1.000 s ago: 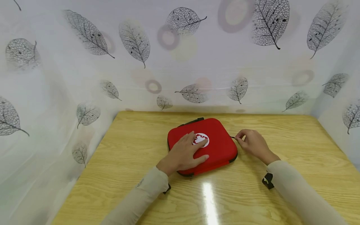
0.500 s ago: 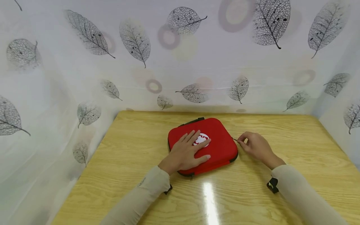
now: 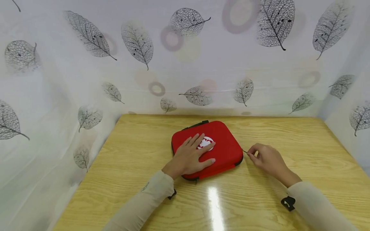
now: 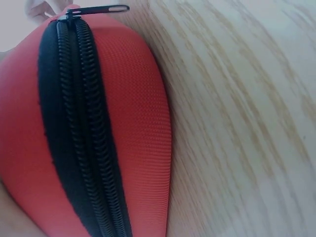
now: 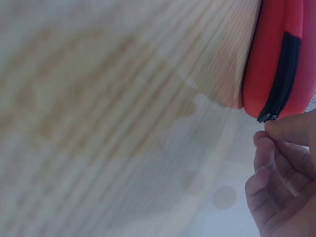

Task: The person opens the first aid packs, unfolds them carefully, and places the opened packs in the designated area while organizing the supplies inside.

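Zipper pull (image 3: 244,151) partly hidden, apparently.

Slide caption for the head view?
Left hand rests on a red, rounded fabric case; right hand pinches its black zipper pull.

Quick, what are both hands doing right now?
Left hand: open, fingers spread on top of the red case.
Right hand: closed, pinching the zipper pull between thumb and finger.

Red case (image 4: 136,94) on wood-grained desk (image 4: 237,123); black zipper (image 4: 88,123) along its side, pull tab (image 4: 94,10) at upper end.
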### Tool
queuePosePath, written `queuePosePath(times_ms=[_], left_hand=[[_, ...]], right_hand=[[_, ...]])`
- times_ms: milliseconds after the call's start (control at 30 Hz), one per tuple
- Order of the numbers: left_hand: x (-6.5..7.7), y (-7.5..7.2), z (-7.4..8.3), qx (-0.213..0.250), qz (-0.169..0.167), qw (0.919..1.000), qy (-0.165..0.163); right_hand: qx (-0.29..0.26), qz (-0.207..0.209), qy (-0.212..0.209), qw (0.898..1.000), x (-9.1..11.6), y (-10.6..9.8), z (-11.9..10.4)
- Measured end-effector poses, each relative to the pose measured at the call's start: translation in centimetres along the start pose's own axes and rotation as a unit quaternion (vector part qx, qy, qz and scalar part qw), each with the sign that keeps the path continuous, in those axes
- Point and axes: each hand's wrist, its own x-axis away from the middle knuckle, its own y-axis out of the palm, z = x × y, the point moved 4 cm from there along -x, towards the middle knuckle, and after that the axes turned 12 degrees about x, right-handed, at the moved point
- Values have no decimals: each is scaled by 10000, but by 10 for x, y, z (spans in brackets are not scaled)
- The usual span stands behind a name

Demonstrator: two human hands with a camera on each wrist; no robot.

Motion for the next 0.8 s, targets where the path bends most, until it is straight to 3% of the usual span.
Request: queuePosePath(times_ms=[800], left_hand=[[-2, 2, -2, 38, 23, 10000, -32]], right_hand=[[3, 55, 282, 9996, 31, -6, -28]])
